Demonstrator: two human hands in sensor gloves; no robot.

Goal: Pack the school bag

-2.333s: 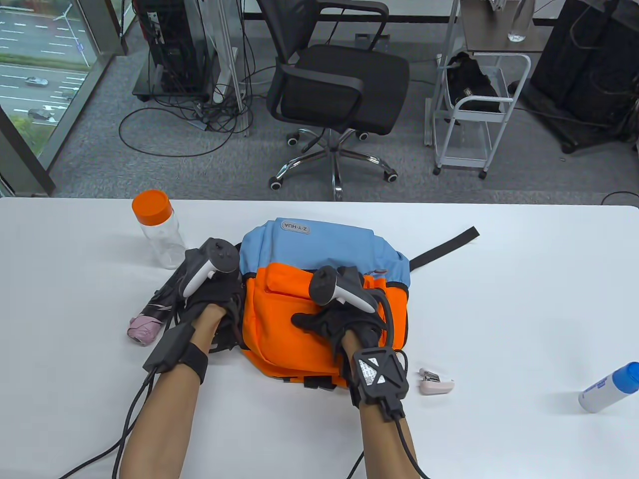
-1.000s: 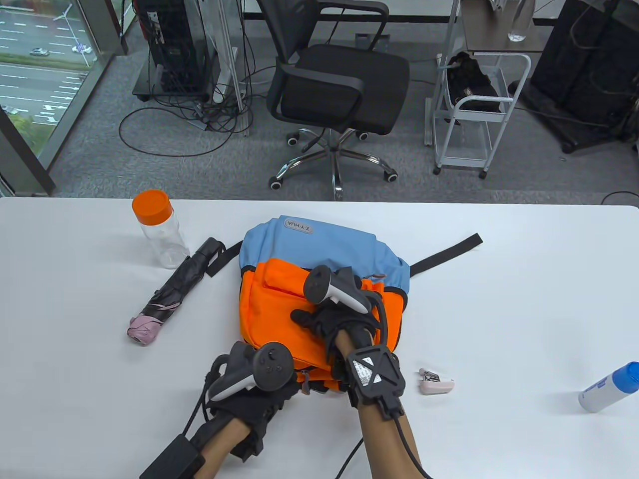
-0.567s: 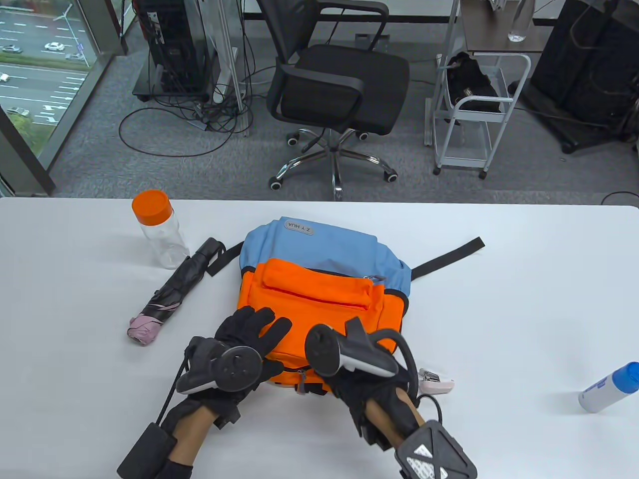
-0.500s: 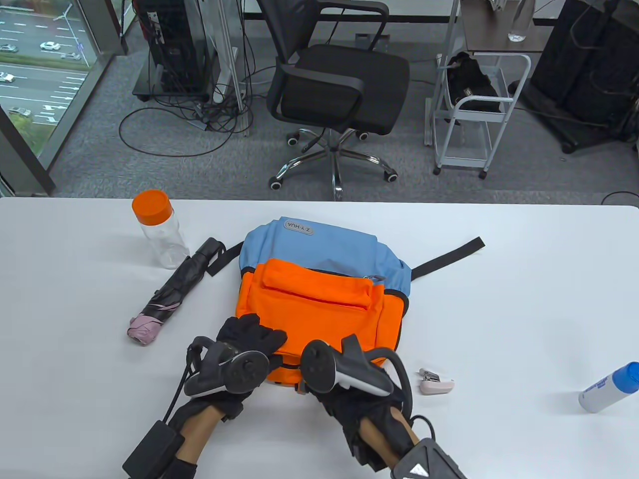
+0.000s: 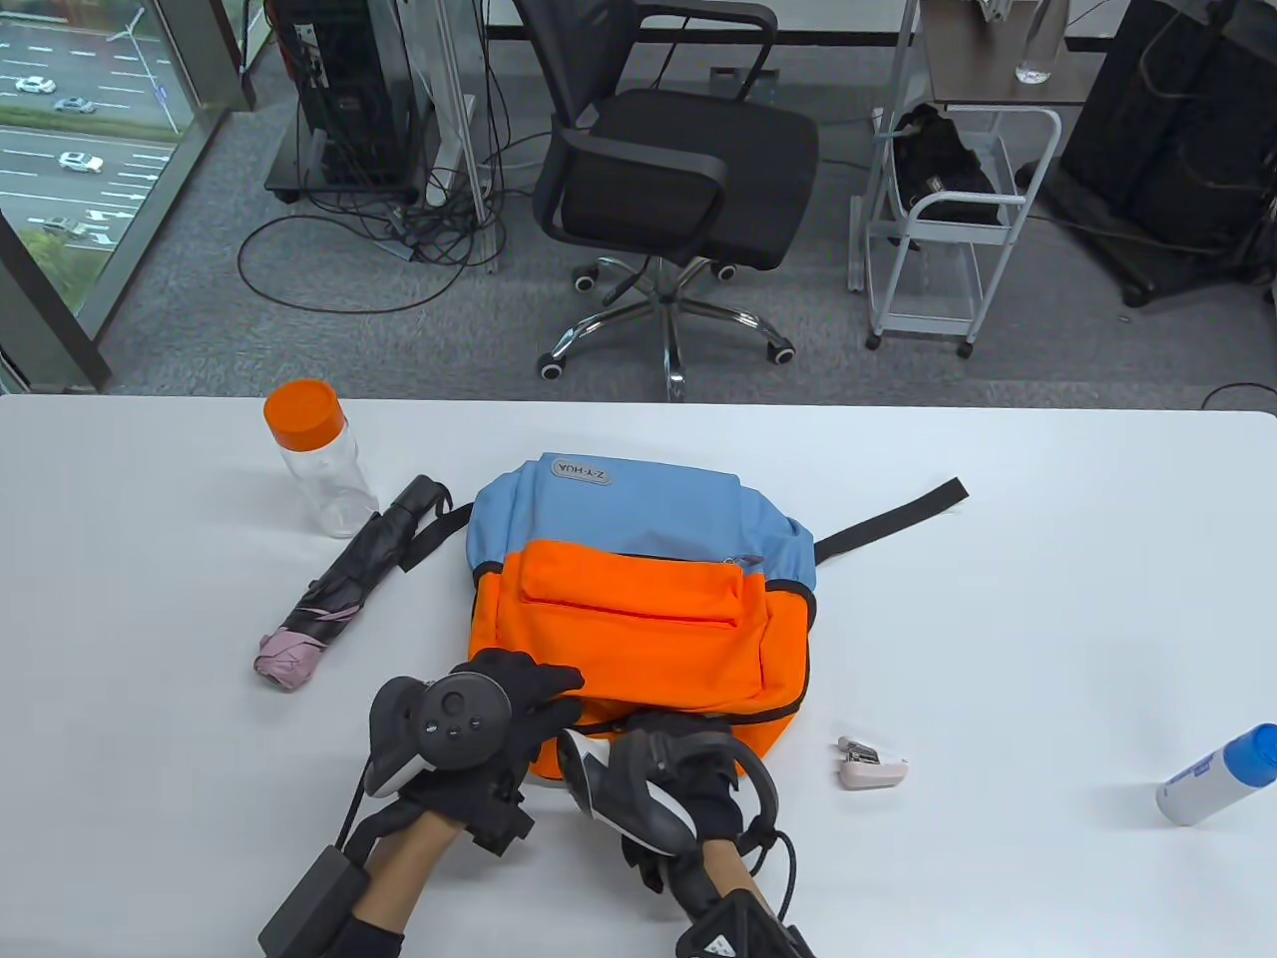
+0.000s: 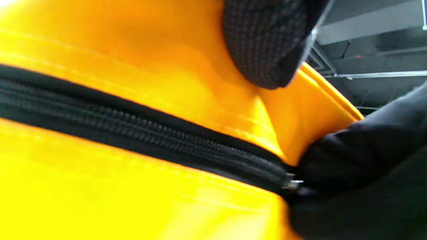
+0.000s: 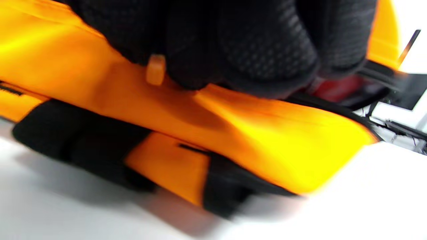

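An orange and blue backpack lies flat in the middle of the white table. My left hand rests with fingers spread on the bag's near left corner; one fingertip presses the orange fabric above a black zipper. My right hand is at the bag's near edge with its fingers curled together at the zipper slider. An orange pull tab sticks out between them.
A clear bottle with an orange cap and a folded black and pink umbrella lie left of the bag. A small pink stapler lies to its near right, and a blue-capped white bottle at the right edge.
Both hands have come back to the bag's near edge. The right hand left the front pocket and closed at the zipper. The bag has shifted and turned slightly.
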